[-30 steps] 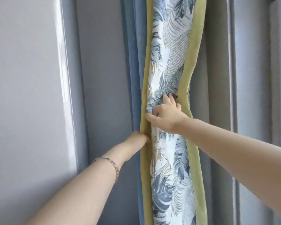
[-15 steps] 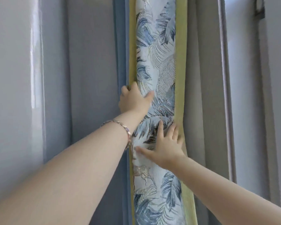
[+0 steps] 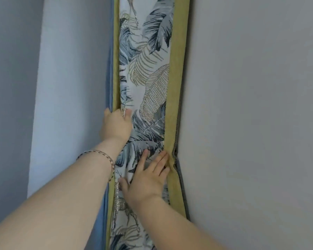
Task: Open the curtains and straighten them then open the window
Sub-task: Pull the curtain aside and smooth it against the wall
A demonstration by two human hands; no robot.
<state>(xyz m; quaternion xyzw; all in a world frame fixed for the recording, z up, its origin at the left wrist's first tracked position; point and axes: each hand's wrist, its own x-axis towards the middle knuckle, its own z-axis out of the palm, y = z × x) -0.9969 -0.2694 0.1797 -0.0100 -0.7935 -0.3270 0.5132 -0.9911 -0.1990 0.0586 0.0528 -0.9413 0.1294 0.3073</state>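
The curtain (image 3: 148,74) hangs gathered in a narrow vertical strip: a white panel with blue and gold leaf print, olive-yellow borders on both sides and a blue fold along its left edge. My left hand (image 3: 116,124), with a thin bracelet on the wrist, grips the left yellow border, thumb on the print and fingers behind the edge. Lower and to the right, my right hand (image 3: 145,179) lies flat on the printed panel, fingers spread, fingertips reaching the right yellow border. The window is not in view.
A plain grey wall (image 3: 251,114) fills the right side, close against the curtain's edge. On the left stands a pale blue-grey wall or frame surface (image 3: 69,87) with a vertical corner.
The view has moved closer and tilted upward. My left hand went from below the right hand up to the left border, above it. My right hand opened and now lies flat lower on the panel.
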